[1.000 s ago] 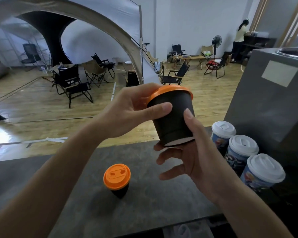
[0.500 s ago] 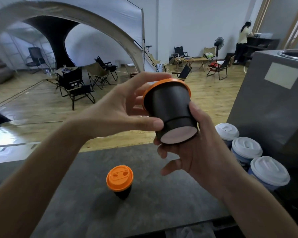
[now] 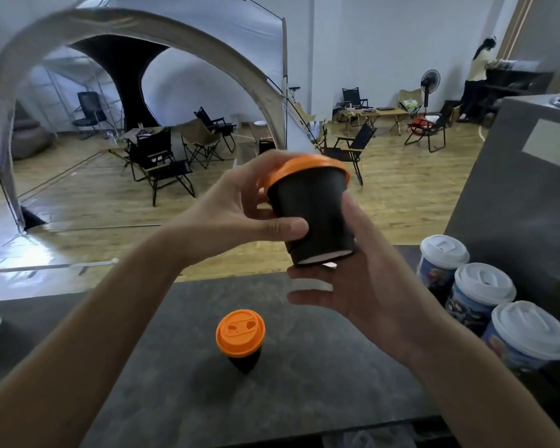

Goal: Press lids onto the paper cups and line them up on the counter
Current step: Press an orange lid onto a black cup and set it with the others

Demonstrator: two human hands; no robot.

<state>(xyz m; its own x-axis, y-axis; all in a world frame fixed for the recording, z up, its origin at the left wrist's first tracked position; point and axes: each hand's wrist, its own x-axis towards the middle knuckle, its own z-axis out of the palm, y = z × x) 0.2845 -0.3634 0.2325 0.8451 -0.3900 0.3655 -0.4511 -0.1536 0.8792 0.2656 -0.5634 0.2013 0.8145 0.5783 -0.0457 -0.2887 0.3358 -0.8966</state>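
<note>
Black cup point(image 3: 314, 218), tilted: left hand point(image 3: 236, 205) grips its lidded rim, right hand point(image 3: 369, 295) grips base.

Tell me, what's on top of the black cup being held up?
An orange lid caps the black cup; the left hand grips both. Whatever is inside is covered.

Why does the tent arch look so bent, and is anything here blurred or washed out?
Head view: the wide lens bows the tent arch; the orange lid on the held black cup is slightly smeared by motion; glare washes out the floor at far left; the small cup on the counter casts only a soft shadow.
</note>
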